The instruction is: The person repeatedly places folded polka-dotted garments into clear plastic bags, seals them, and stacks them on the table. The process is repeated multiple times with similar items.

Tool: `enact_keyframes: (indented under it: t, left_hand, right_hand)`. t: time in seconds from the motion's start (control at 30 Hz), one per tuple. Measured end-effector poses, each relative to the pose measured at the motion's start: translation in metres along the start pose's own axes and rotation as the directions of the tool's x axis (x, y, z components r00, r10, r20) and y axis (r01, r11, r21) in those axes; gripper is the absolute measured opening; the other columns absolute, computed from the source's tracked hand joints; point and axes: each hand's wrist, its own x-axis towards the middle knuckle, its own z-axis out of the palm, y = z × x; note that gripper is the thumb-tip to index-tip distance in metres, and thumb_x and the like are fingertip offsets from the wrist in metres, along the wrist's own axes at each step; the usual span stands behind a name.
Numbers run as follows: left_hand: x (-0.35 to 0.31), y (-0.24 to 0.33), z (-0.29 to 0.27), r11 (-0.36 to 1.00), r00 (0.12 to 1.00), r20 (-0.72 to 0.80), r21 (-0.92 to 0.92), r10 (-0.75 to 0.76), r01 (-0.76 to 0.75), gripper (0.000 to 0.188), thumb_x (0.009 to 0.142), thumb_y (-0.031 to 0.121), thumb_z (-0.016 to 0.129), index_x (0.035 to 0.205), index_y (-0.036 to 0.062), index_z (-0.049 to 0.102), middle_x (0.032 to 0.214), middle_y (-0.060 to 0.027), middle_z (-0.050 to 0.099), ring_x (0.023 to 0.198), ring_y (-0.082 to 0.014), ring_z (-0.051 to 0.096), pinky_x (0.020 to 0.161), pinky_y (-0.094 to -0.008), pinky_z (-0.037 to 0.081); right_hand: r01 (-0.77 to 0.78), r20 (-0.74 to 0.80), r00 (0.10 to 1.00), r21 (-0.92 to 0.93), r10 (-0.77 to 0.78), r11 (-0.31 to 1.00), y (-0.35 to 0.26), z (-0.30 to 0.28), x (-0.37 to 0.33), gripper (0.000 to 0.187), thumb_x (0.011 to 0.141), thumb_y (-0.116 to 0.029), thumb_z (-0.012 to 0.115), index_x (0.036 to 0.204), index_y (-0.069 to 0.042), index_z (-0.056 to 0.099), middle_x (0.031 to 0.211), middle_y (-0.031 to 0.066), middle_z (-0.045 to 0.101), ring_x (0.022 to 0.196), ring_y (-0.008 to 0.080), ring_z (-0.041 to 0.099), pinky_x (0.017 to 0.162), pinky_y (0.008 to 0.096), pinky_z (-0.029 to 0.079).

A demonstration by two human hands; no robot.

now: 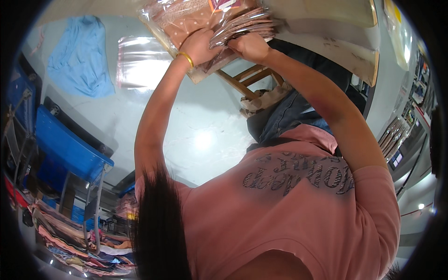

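Observation:
At the top, on a board's edge, lies a clear plastic bag (189, 21) with pinkish-brown polka-dot cloth showing through. On top of it is a stack of flat, plastic-wrapped packs (247, 24), its folded edges fanned. My right hand (250, 47) is closed on the near right edge of this stack, knuckles bent. My left hand (198, 46), with a yellow bangle at the wrist, is curled against the stack's left side over the polka-dot bag. Its fingertips tuck in by the packs and are partly hidden.
A wooden stool (245, 81) stands under the board. Light blue cloth (80, 56) and clear plastic sleeves (141, 63) lie at the left. Blue wheeled carts (70, 142) stand farther left, above piled garments (79, 245). A pale board (326, 32) extends right.

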Motion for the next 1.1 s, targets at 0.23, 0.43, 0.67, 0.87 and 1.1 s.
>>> enact_keyframes:
  t: [0.23, 0.43, 0.67, 0.87, 1.1]
  left_hand:
    - [-0.012, 0.021, 0.015, 0.976, 0.998, -0.058, 0.217, 0.023, -0.009, 0.037, 0.077, 0.017, 0.076, 0.104, -0.0004, 0.057, 0.105, -0.0169, 0.061, 0.102, -0.037, 0.059, 0.087, -0.045, 0.051]
    - [-0.019, 0.016, -0.023, 0.999, 0.999, -0.012, 0.009, 0.045, -0.045, 0.024, 0.076, 0.007, 0.074, 0.093, -0.0006, 0.06, 0.094, -0.0179, 0.061, 0.09, -0.0379, 0.06, 0.078, -0.0453, 0.048]
    - [-0.092, 0.024, -0.015, 0.977, 0.977, -0.071, 0.086, 0.203, -0.197, 0.032, 0.072, 0.003, 0.074, 0.101, -0.0013, 0.061, 0.101, -0.0189, 0.061, 0.1, -0.0394, 0.059, 0.088, -0.0463, 0.05]
    - [-0.131, 0.032, 0.013, 0.982, 0.982, -0.075, 0.082, 0.174, -0.168, 0.053, 0.073, 0.011, 0.078, 0.121, 0.0015, 0.059, 0.121, -0.0176, 0.059, 0.118, -0.0415, 0.054, 0.102, -0.0499, 0.043]
    - [-0.135, -0.028, 0.02, 0.352, 0.619, -0.163, -0.915, -0.769, 0.196, 0.056, 0.095, 0.026, 0.07, 0.134, -0.0074, 0.048, 0.128, -0.0105, 0.056, 0.11, -0.0205, 0.058, 0.084, -0.033, 0.053]
  right_hand:
    - [-0.121, -0.304, 0.931, 0.26, 0.201, 0.958, -0.021, -0.004, -0.022, 0.014, 0.093, -0.024, 0.064, 0.097, -0.012, 0.068, 0.082, 0.0132, 0.071, 0.076, 0.0342, 0.069, 0.066, 0.0469, 0.053]
    - [-0.11, -0.452, 0.849, 0.354, 0.273, 0.929, -0.022, -0.084, -0.097, 0.02, 0.086, -0.008, 0.066, 0.105, -0.004, 0.067, 0.103, 0.0135, 0.069, 0.1, 0.0353, 0.063, 0.088, 0.0411, 0.052]
    - [-0.453, 0.241, 0.544, 0.891, 0.804, 0.039, 0.013, -0.049, -0.053, 0.059, 0.091, -0.035, 0.076, 0.133, 0.003, 0.057, 0.121, 0.0127, 0.065, 0.115, 0.0199, 0.061, 0.102, 0.0324, 0.046]
    - [-0.635, 0.68, 0.544, 0.717, 0.491, -0.289, 0.03, 0.025, -0.05, 0.051, 0.082, -0.035, 0.083, 0.121, -0.005, 0.07, 0.118, 0.006, 0.069, 0.1, 0.0204, 0.065, 0.073, 0.035, 0.054]
    - [-0.409, 0.444, 0.757, 0.894, 0.479, -0.183, 0.018, 0.026, -0.058, 0.034, 0.088, -0.013, 0.074, 0.116, 0.005, 0.066, 0.107, 0.0101, 0.07, 0.097, 0.0197, 0.066, 0.087, 0.0334, 0.053]
